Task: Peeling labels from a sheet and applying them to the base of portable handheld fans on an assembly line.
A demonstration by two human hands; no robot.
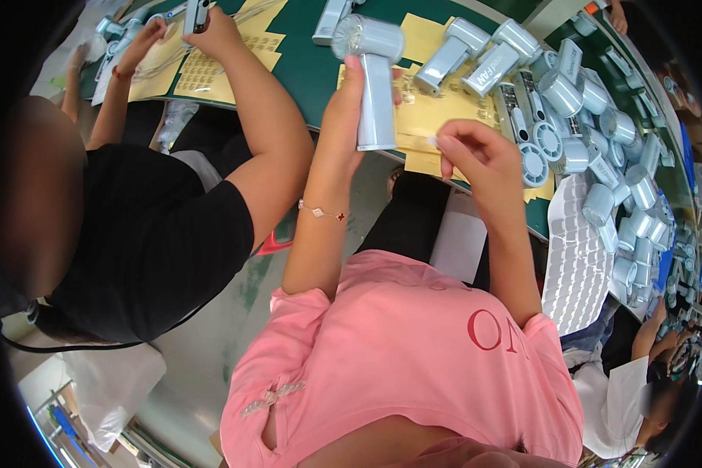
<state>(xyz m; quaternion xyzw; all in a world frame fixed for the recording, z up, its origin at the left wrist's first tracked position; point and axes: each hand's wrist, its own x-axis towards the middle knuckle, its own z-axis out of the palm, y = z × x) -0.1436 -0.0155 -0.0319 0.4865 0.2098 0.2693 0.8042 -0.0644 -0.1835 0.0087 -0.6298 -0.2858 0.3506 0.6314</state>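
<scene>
A light-blue handheld fan point(377, 105) stands upright above the table edge, its round head at the top. My left hand point(345, 101) is wrapped round its handle, thumb along the near side and fingertips showing on the far side. To the right, my right hand point(480, 152) pinches a small pale piece point(433, 142) between thumb and forefinger, apart from the fan; it looks like a sticker, but is too small to be sure. Yellow sheets point(421, 117) lie on the table below both hands.
Several more light-blue fans point(483, 66) lie beyond my hands, with a heap of them point(593, 132) to the right. A sheet of silvery labels point(576, 257) hangs over the table's right edge. At my left, a co-worker's arm point(265, 117) reaches over the green table point(296, 54).
</scene>
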